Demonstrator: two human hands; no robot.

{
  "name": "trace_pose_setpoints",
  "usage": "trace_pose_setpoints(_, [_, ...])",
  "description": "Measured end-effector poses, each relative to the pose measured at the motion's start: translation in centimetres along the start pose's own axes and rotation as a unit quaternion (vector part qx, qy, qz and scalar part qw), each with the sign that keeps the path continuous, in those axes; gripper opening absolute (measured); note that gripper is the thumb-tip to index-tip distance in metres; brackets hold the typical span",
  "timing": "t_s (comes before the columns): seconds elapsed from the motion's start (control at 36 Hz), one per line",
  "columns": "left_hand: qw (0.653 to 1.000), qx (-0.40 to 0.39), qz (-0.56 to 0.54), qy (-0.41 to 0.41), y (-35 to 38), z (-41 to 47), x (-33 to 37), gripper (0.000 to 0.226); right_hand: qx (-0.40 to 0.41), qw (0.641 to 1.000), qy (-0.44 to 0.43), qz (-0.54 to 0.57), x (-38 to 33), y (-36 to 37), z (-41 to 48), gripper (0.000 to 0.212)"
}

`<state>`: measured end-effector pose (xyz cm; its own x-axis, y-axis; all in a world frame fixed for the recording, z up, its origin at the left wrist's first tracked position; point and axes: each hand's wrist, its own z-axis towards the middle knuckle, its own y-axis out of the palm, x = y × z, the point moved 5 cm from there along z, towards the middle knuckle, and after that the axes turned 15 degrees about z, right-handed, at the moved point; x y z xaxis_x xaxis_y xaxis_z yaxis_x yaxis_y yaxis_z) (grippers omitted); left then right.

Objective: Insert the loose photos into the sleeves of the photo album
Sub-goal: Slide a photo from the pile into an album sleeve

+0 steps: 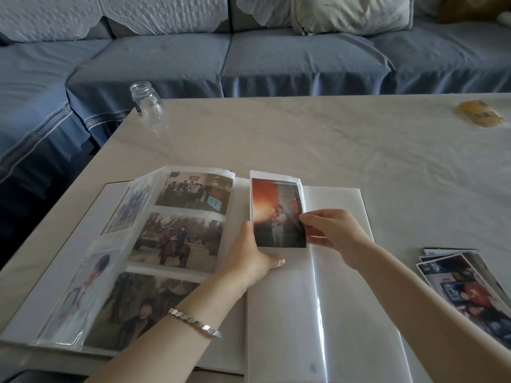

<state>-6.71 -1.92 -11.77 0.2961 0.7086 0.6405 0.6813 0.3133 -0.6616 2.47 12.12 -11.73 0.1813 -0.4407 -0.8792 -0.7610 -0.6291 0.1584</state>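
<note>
Photo album lies open at the near edge of the table, towards its L corner. L page is full of prints under plastic. R page is mostly blank white sleeves w/ glare down the middle.

The photo, a portrait print w/ orange-red glow, sits upright at the top L of the R page, next to the spine. Its upper part is inside the top sleeve; the bottom edge looks free.

L hand: fingers nearly straight, laid against the photo's L edge, thumb stretched flat on the page just below the print, not clamped on anything. Silver bracelet on that wrist.

R hand: thumb & fingertips pinch the photo's R edge about halfway down.

Loose photos are fanned in a small pile by the table's R edge, apart from the album.

Clear glass jar stands at the far L corner. A yellow packet-like thing lies near the far R edge; can't tell what it is.

Blue sofa is behind the table
</note>
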Motion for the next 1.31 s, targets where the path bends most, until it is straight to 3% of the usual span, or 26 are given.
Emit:
trace_pose_setpoints(0.17, [1.0, 0.02, -0.003, 0.024, 0.2, -0.1, 0.1, 0.051, 0.051, 0.997, 0.027, 0.055, 0.2, -0.9, 0.4, 0.007])
trace_pose_setpoints(0.36, [1.0, 0.016, -0.011, 0.022, 0.2, -0.1, -0.2, 0.055, 0.081, 0.997, 0.005, -0.001, 0.4, -1.0, 0.5, 0.017])
trace_pose_setpoints(0.61, [0.998, 0.011, 0.026, 0.05, 0.3, -0.2, 0.2, 0.065, 0.064, 0.998, -0.006, -0.01, 0.4, -1.0, 0.5, 0.011])
trace_pose_setpoints(0.78, [0.999, 0.001, 0.008, 0.045, 0.1, -0.1, 0.1, 0.055, 0.068, 0.997, -0.017, -0.013, 0.5, -1.2, 0.4, 0.009])
trace_pose_setpoints(0.94, [0.993, 0.0, -0.069, 0.097, -1.2, -1.1, 1.7, 0.022, 0.137, 0.98, -0.098, -0.11, 0.7, -3.8, -0.3, 0.018])
trace_pose_setpoints(1.08, [0.973, -0.059, -0.133, 0.182, 0.5, -2.6, 6.2, 0.044, 0.168, 0.961, -0.167, -0.143, -0.3, -8.1, -2.7, 0.025])
trace_pose_setpoints(1.17, [0.97, -0.093, -0.085, 0.209, 3.6, -3.2, 8.3, 0.06, 0.201, 0.938, -0.215, -0.184, -1.2, -11.2, -5.0, 0.023])
trace_pose_setpoints(1.25, [0.972, -0.073, 0.074, 0.213, 6.8, -2.9, 9.3, 0.073, 0.23, 0.91, -0.229, -0.259, -1.3, -14.0, -7.3, 0.02])
trace_pose_setpoints(1.31, [0.965, -0.07, 0.189, 0.167, 8.8, -2.5, 9.5, 0.078, 0.235, 0.897, -0.206, -0.312, -0.7, -15.6, -8.3, 0.017])
